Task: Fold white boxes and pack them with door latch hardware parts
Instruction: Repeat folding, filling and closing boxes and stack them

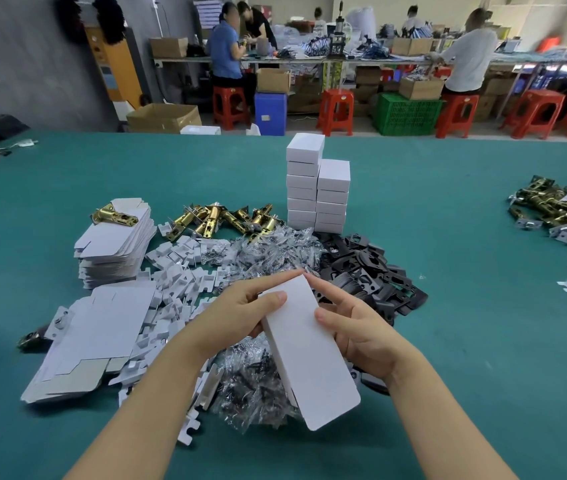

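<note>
Currently, a white box (304,344) is held above the near centre of the green table (465,306), its near end flap open and unfolded. The left hand (240,315) grips the box's left side, thumb across the top face and forefinger stretched along the far edge; the right hand (351,329) pinches the right side, thumb on top, forefinger pointing at the far corner. Whether parts are already inside cannot be told. Progress is judged partial: two stacks of closed boxes (316,188) stand at the far centre, while flat box blanks (116,237) remain piled at left, with more blanks (88,341) spread nearer. Supplies remaining include brass latches (219,218) far of centre, bagged screws (268,252), white card inserts (178,271) and black strike plates (372,271) to the right. These heaps crowd the area directly beneath the hands, leaving little bare surface for setting the box down. A second latch heap (552,209) lies far right.
</note>
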`<state>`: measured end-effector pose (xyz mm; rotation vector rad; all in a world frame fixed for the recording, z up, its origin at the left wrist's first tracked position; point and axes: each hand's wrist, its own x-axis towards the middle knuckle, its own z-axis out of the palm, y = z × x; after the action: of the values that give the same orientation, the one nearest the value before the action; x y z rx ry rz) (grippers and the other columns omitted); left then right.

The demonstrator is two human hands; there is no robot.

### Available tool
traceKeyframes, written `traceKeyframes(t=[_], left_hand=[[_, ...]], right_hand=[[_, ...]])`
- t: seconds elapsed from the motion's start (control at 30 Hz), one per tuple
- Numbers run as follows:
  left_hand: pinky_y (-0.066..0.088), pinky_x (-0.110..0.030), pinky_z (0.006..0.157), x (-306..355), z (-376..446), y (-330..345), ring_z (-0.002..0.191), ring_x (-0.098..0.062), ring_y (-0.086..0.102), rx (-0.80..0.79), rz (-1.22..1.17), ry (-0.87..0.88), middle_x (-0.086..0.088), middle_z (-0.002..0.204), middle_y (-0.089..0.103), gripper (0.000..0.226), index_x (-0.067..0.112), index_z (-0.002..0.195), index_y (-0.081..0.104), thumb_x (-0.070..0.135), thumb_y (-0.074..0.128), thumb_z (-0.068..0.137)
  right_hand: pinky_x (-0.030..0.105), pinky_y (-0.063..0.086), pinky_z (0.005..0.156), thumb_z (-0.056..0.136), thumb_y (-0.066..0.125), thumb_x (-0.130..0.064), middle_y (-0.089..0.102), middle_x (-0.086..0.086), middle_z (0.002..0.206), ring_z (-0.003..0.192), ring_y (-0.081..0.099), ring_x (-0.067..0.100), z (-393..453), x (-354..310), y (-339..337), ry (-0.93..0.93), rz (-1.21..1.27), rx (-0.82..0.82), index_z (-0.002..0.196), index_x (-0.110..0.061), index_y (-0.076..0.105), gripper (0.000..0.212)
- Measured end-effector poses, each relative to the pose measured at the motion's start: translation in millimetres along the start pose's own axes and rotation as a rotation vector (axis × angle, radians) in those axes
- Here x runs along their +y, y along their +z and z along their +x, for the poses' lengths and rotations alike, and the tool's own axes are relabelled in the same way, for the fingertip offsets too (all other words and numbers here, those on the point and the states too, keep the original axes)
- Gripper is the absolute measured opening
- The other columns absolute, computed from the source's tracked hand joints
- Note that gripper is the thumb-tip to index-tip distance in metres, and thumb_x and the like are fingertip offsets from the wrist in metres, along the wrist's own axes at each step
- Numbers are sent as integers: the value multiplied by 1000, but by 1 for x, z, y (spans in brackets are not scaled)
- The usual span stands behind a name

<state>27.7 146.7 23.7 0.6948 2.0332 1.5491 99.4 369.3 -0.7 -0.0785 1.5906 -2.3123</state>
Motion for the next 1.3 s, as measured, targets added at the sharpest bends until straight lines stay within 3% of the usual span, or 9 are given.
traceKeyframes(t=[0.23, 0.37, 0.5, 0.63, 0.87, 1.0, 1.13, 1.23, 1.3], left_hand=[[44, -14, 58, 5, -1, 1, 68, 1, 54, -38, 34, -22, 18, 75, 60, 33, 56, 130, 61, 44, 48, 101], [53, -27, 75, 5, -1, 4, 88, -17, 63, -39, 55, -33, 0, 111, 68, 38, 60, 134, 53, 59, 51, 97], [55, -20, 83, 4, -1, 7, 110, 4, 61, -73, 21, -47, 35, 129, 57, 34, 63, 134, 51, 47, 46, 105], [40, -22, 97, 0, 0, 12, 125, 15, 40, -30, 113, -21, 49, 132, 41, 35, 71, 134, 43, 63, 35, 101], [20, -22, 114, -9, 6, 9, 144, 5, 17, 172, 629, 259, 25, 155, 30, 73, 51, 139, 52, -7, 52, 94], [23, -37, 120, -11, 11, 15, 142, -14, 25, 236, 809, 340, 14, 148, 48, 64, 32, 140, 58, 4, 76, 85], [42, -29, 100, -10, 13, 14, 119, 1, 46, 319, 563, 292, 20, 122, 60, 46, 47, 125, 61, 26, 76, 87], [39, -12, 77, -6, 12, 4, 103, 10, 55, 278, 359, 200, 23, 111, 67, 35, 63, 109, 58, 41, 74, 87], [40, -4, 71, -5, 13, 0, 95, 12, 58, 163, 359, 152, 28, 107, 69, 33, 58, 109, 61, 35, 75, 90]], right_hand=[[48, 61, 87, 90, 71, -17, 63, 27, 134, 107, 68, 37, 3, 1, -1, 12, 83, 20, 140, -32, 62, 52], [42, 62, 79, 92, 69, -16, 67, 23, 131, 103, 72, 33, 2, 0, -2, 39, 124, 32, 138, -29, 63, 49], [39, 62, 75, 93, 67, -10, 69, 15, 132, 101, 74, 30, 0, 6, -6, 75, 151, 8, 145, -29, 54, 56], [40, 61, 76, 91, 71, -13, 68, 13, 133, 102, 73, 29, 1, 9, -11, 99, 167, 16, 141, -29, 61, 53], [36, 57, 70, 93, 67, -28, 74, 10, 110, 85, 71, 22, 13, 4, -14, 113, 213, 211, 125, -20, 74, 33], [40, 60, 83, 85, 68, -38, 76, 9, 108, 90, 73, 21, 18, 5, -11, 125, 144, 264, 106, -20, 82, 31], [42, 62, 83, 102, 52, -52, 70, 9, 130, 114, 71, 29, 20, 2, -8, 26, 94, 221, 122, -25, 75, 40], [47, 53, 105, 89, 64, -65, 61, -1, 144, 130, 61, 23, 17, 1, -10, -76, -67, 167, 139, -40, 60, 56], [46, 50, 109, 90, 71, -53, 62, -1, 143, 130, 60, 26, 16, 4, -12, -141, -189, 114, 146, -41, 52, 60]])
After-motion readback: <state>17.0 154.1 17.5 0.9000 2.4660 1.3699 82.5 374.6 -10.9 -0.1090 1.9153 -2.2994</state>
